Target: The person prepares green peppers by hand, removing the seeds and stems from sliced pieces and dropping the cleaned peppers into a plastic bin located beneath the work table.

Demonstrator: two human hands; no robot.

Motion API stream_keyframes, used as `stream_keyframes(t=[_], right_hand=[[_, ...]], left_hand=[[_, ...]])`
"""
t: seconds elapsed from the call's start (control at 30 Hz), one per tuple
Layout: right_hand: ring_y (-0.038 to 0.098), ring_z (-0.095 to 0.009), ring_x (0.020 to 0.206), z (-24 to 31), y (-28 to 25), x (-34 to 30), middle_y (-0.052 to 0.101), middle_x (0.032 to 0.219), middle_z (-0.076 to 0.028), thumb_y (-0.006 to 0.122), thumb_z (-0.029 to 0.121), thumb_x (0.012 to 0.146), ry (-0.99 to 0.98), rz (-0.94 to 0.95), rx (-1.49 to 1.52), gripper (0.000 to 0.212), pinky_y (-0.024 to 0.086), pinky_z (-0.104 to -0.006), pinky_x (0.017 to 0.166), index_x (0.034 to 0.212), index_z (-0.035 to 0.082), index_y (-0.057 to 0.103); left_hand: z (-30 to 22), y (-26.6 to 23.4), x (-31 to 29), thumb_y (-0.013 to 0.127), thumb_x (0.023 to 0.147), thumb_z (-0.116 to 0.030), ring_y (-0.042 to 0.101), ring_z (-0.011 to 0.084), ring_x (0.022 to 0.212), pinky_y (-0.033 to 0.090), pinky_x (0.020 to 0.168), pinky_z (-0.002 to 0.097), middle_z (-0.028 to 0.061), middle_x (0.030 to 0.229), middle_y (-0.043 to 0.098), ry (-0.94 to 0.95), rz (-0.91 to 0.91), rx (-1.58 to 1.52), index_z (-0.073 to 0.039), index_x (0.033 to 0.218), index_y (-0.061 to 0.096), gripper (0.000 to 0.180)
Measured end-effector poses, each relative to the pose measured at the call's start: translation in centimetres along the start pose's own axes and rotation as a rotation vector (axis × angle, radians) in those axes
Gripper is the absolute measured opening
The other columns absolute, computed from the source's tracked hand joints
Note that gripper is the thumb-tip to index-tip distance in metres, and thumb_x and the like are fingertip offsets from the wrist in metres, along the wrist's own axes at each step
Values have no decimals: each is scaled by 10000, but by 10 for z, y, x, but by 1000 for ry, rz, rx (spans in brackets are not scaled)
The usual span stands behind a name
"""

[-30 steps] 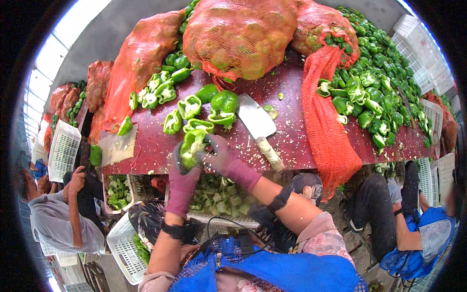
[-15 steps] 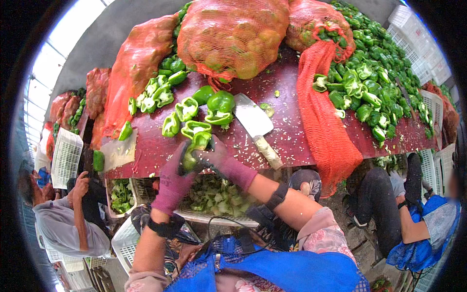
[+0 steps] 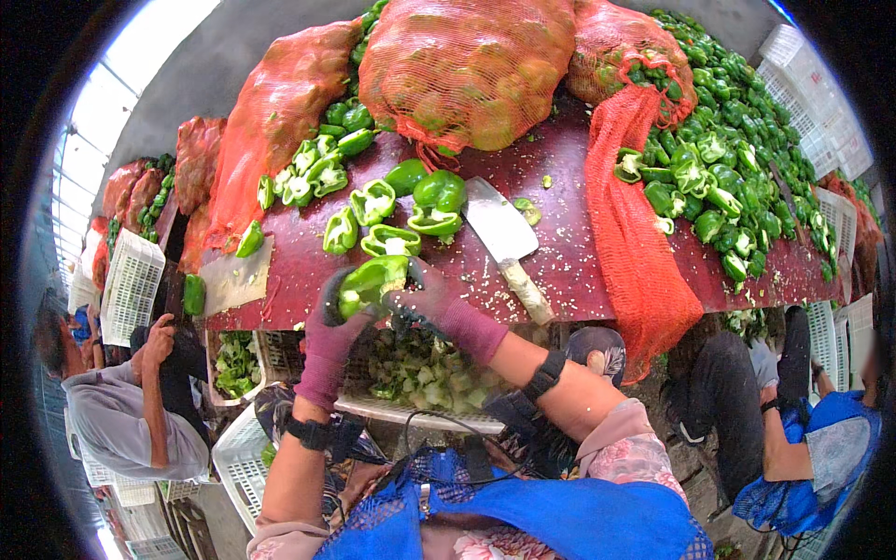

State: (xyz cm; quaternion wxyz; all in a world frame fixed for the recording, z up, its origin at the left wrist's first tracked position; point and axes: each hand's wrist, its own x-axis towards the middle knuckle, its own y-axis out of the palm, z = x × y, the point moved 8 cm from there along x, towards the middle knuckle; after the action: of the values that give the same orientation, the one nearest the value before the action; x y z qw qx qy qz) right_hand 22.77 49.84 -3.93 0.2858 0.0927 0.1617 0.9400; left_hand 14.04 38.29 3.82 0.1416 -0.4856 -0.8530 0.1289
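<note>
A cut green bell pepper (image 3: 369, 280) is held at the table's near edge, its hollow side partly showing. My left hand (image 3: 331, 331), in a purple and dark glove, is closed around its left side. The gloved fingers of my right hand (image 3: 439, 303) are closed on its right end, by the pale inner part; the fingertips are partly hidden. Just beyond lie several cut pepper pieces (image 3: 388, 242) and a green pepper (image 3: 439, 191). To their right rests a broad cleaver (image 3: 499, 222) with a worn handle pointing toward me.
Full red mesh sacks (image 3: 467, 70) stand along the back. An empty-looking red net (image 3: 637, 224) hangs over the front edge. Green peppers (image 3: 719, 177) are heaped at right. A crate of pepper scraps (image 3: 429, 373) sits below my hands. People sit on both sides.
Both hands have lifted and turned the pepper, so more of its green side and pale inside shows. The whole scene has shifted slightly right in view.
</note>
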Motion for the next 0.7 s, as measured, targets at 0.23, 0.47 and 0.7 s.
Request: stream_keyframes(t=[0.23, 0.47, 0.7], right_hand=[[527, -392, 1153, 32, 29, -18, 525, 1238, -244, 730, 187, 690, -351, -15, -636, 766, 441, -416, 970, 1334, 24, 349], [572, -346, 1108, 26, 21, -16, 547, 1213, -232, 766, 207, 707, -168, 60, -661, 760, 468, -392, 929, 1320, 8, 362], [547, -384, 1120, 36, 32, -22, 541, 1193, -250, 673, 130, 690, -325, -16, -531, 674, 463, -423, 927, 1295, 9, 403]], left_hand=[[-2, 27, 0, 578, 934, -169, 561, 151, 1005, 458, 887, 293, 77, 1138, 603, 17, -94, 198, -35, 1246, 525, 344], [28, 21, -2, 502, 943, -97, 561, 117, 937, 469, 828, 257, 32, 1075, 608, -199, -168, -22, -35, 1216, 551, 285], [51, 21, -6, 488, 925, -105, 591, 126, 921, 496, 797, 272, 40, 1066, 612, -377, -69, -315, -30, 1191, 553, 284]])
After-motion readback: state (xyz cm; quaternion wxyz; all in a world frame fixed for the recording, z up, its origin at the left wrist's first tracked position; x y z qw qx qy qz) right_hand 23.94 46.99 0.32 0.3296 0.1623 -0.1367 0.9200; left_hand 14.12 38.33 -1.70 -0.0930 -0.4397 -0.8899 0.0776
